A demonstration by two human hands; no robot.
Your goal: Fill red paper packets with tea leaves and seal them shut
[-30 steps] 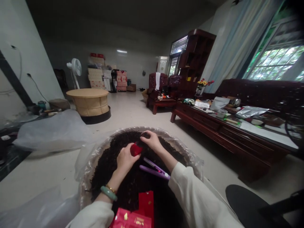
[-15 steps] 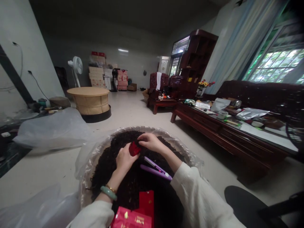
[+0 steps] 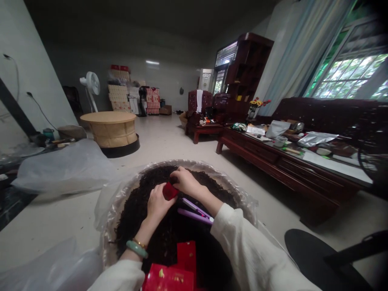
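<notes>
My left hand (image 3: 157,205) is closed around a small red pouch (image 3: 169,192), held over a heap of dark dried leaves (image 3: 142,202), which look like tea. My right hand (image 3: 185,182) has its fingers pinched together at the pouch's upper end, with a dark clump of leaves at the fingertips. On the leaves under my right forearm lies a purple flat iron (image 3: 194,215), its two arms spread apart. Closer to me, several red packets (image 3: 169,279) with gold print rest on the heap. The leaves fill a large round basket (image 3: 110,226) lined with clear plastic.
Clear plastic sheeting (image 3: 63,167) lies on the floor at left. Behind it stand a round wooden-topped drum (image 3: 109,129) and a white fan (image 3: 92,83). A long dark wooden table (image 3: 273,161) covered with bags and papers runs along the right. A black round base (image 3: 312,254) stands at lower right.
My right hand has come down closer to the pouch's opening, and a dark clump now shows at its fingertips. The left hand still holds the pouch. The view has shifted slightly.
</notes>
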